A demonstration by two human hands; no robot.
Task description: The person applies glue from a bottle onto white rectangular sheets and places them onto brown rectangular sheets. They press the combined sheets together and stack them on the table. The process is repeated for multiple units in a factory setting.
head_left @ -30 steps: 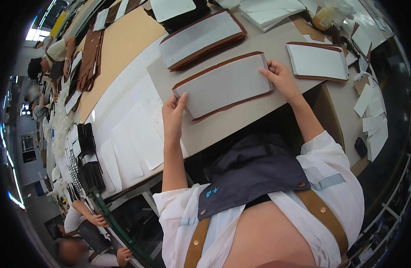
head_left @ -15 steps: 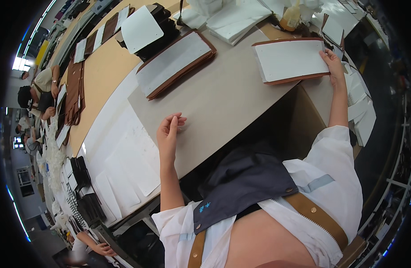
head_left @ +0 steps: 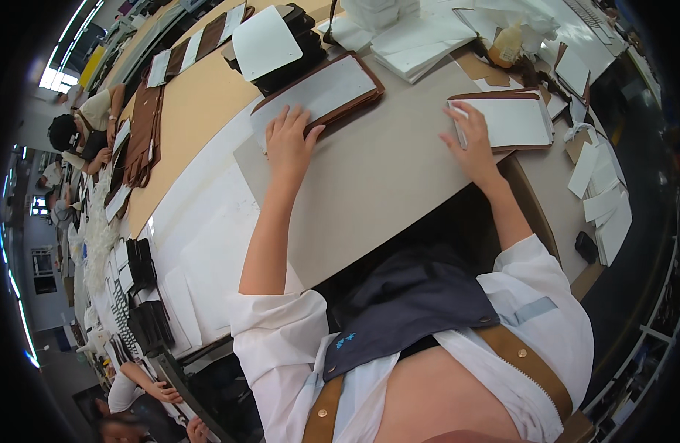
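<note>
My left hand [head_left: 289, 140] lies flat, fingers spread, on the near edge of a stack of brown leather panels faced with white sheets [head_left: 332, 85] at the upper middle of the grey work board [head_left: 377, 184]. My right hand [head_left: 473, 144] rests with open fingers on the left edge of a second stack of brown panels topped by a white sheet [head_left: 513, 119] to the right. Neither hand grips anything. Bare grey board lies between the two hands.
Black pieces under a white sheet [head_left: 270, 40] sit behind the left stack. White sheet piles [head_left: 421, 44] and a small bottle [head_left: 506, 46] stand at the back. Loose white cards [head_left: 602, 199] lie at the right. Other people [head_left: 81, 125] work along the long tan table [head_left: 199, 103] at left.
A second ago both hands held one white-faced panel on the board. It now lies on the right stack, where my right hand stays. My left hand reached forward onto the left stack.
</note>
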